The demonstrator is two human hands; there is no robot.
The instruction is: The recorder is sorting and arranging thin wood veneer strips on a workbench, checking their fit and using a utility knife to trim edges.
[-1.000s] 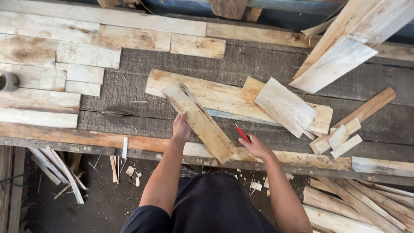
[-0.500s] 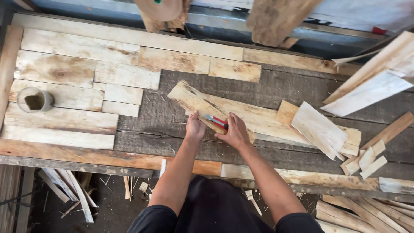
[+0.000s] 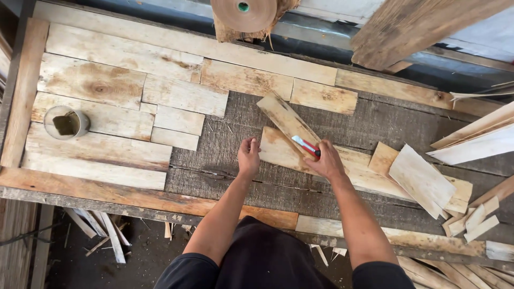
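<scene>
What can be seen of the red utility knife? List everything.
The red utility knife is a slim tool with a red body and a pale silvery blade section pointing up-left. It lies slanted across a narrow pale wood veneer strip, its lower end gripped in the right hand. Whether the tip bites into the wood cannot be told. The left hand rests apart from it, at the left edge of the veneer.

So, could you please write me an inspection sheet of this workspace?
Surface: dark wooden bench, partly covered with pale veneer pieces fitted edge to edge.
Job's things: red cutter on a narrow veneer strip lying over a longer sheet.
Clutter: loose offcuts at right; a tin at left.
Grippers: left hand at the sheet's end; right hand holds the cutter.
Cables: nothing seen.
Surroundings: tape roll above; scraps on the floor.
</scene>
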